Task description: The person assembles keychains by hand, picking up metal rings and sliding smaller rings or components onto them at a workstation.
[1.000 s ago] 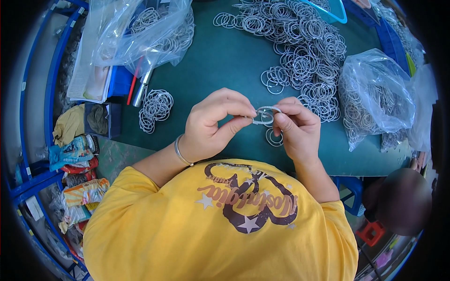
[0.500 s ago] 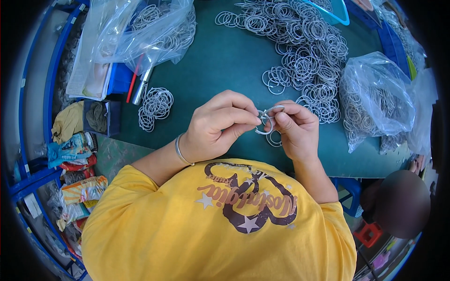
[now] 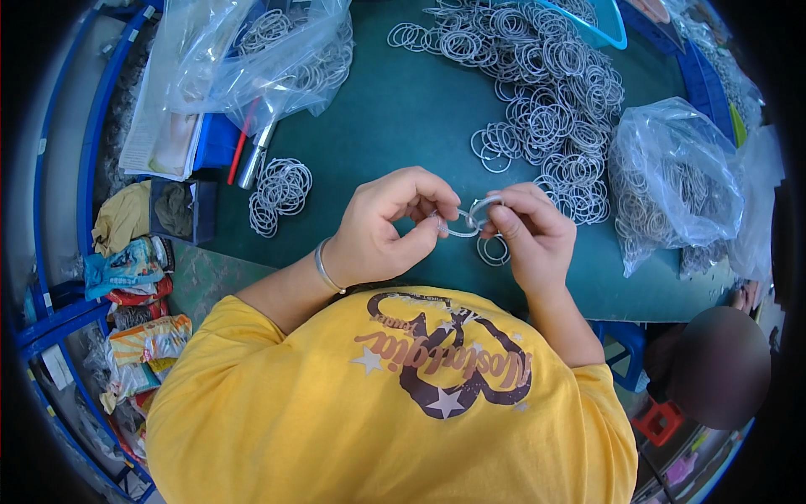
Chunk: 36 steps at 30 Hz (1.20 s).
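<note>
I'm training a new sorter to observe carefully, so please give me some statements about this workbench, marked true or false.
1. A bracelet circles the left wrist. True.
2. The right hand is empty. False: the right hand pinches a silvery ring between thumb and fingers.
3. A large heap of rings lies on the table beyond the hands. True.
4. The red stick lies right of that heap. False: the red stick is on the left.
5. A clear plastic bag with rings inside is right of the heap. True.
</note>
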Each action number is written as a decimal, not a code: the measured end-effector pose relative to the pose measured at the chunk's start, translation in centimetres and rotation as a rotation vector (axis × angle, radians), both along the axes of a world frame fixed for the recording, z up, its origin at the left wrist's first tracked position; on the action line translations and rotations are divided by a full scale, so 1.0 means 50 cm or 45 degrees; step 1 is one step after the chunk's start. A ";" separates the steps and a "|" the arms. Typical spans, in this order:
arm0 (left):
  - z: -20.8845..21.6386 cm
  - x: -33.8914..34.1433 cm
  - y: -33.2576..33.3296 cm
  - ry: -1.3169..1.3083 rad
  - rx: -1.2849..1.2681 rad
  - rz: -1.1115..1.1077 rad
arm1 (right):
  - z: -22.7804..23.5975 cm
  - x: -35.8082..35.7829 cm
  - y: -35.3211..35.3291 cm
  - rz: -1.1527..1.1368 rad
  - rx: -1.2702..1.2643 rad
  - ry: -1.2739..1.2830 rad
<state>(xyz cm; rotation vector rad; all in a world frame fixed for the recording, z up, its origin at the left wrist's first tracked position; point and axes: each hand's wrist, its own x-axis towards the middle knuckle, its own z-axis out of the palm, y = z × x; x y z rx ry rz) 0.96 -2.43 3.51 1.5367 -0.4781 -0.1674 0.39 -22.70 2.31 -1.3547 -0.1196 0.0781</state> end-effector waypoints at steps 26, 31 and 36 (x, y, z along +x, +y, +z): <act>0.008 0.013 -0.003 -0.293 0.130 0.101 | -0.003 0.001 -0.015 0.112 0.242 0.199; 0.016 0.009 -0.004 -0.235 0.092 0.067 | -0.007 0.002 -0.011 0.138 0.396 0.297; 0.002 0.000 -0.005 -0.044 -0.043 0.044 | -0.003 0.004 -0.012 0.151 0.528 0.430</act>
